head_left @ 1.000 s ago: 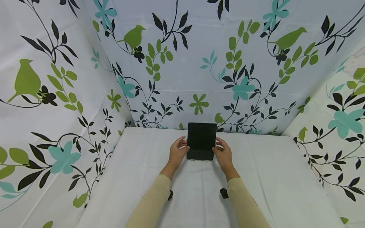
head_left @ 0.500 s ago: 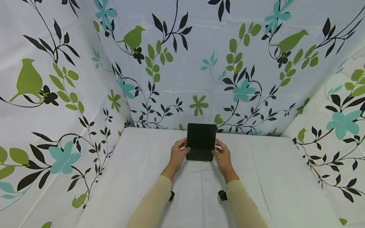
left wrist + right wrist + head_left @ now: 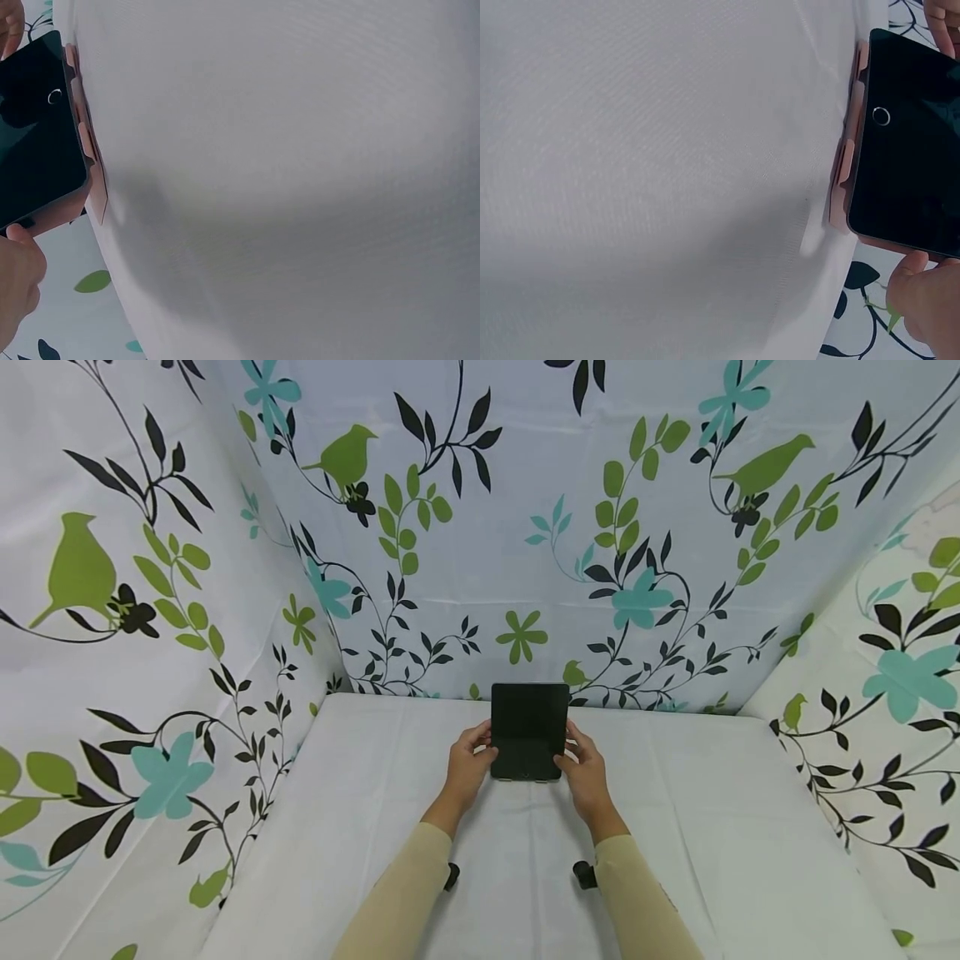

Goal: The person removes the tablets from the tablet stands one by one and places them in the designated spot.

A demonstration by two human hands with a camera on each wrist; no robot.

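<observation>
Now the tablet (image 3: 529, 731) is at the far side of the surface (image 3: 675, 827), left hand (image 3: 467, 764) pinching one edge, right hand (image 3: 585, 768) pinching the other, a matched grip that likely keeps it level and tilted. Whether the case (image 3: 846, 161) bears any weight, I can't tell. And the look: glossy dark screen (image 3: 915, 172), rounded corners, pale ring button (image 3: 881, 116), pinkish case flaps along the near edge.
</observation>
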